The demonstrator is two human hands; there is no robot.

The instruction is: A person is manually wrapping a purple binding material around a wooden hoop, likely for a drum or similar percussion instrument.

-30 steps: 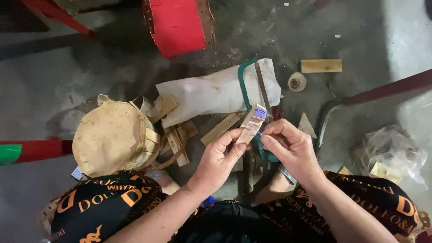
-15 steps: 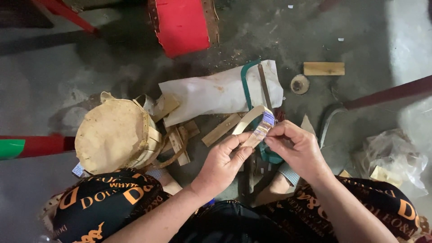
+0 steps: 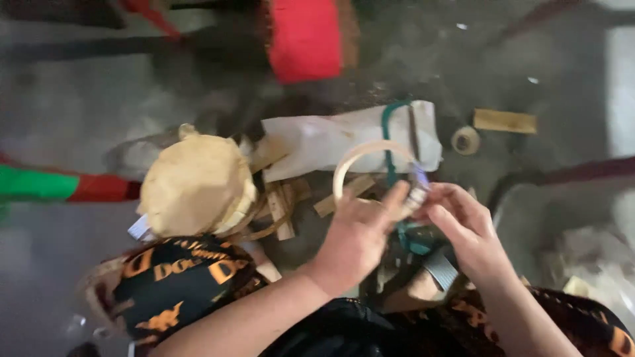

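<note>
Grey concrete floor, centre | our left hand (image 3: 357, 238) and right hand (image 3: 463, 228) pinch thin pale bent wooden strip (image 3: 360, 155) | loop curved, ends seemingly not joined

The whole view is motion-blurred. The small object (image 3: 417, 193) pinched between the left hand (image 3: 357, 241) and right hand (image 3: 466, 228) cannot be identified. The red stool (image 3: 304, 36) above them is cut by the top edge.

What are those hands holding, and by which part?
Both hands, left and right, pinch a pale bent strip at its ends, curved into a loop.
</note>
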